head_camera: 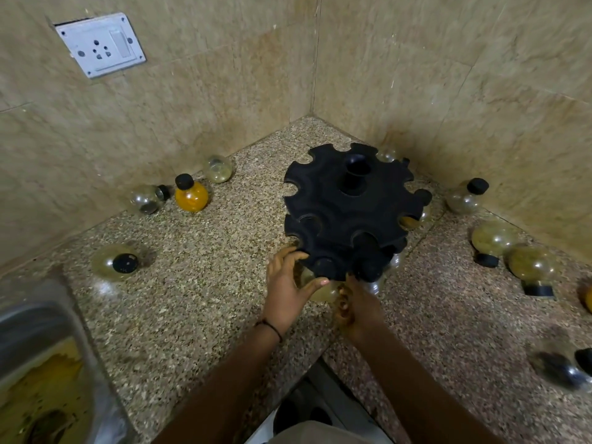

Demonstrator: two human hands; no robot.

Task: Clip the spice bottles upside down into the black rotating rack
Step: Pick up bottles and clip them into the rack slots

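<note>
The black rotating rack (349,206) stands on the speckled counter in the wall corner. Several of its slots hold bottles upside down; one yellowish bottle (411,222) hangs at its right side. At the rack's near edge a yellowish spice bottle (322,293) hangs below the lower tier, its cap up in a slot. My left hand (286,290) curls round this bottle from the left, with the thumb across the glass and the fingertips at the rack's rim. My right hand (355,307) has its fingers curled against the bottle's right side, under the rack.
Loose bottles lie around: an orange one (191,196), a clear one (145,199) and another (218,168) by the left wall, one (115,262) near the steel sink (38,331), and several on the right (466,198) (531,266). A wall socket (99,44) is at upper left.
</note>
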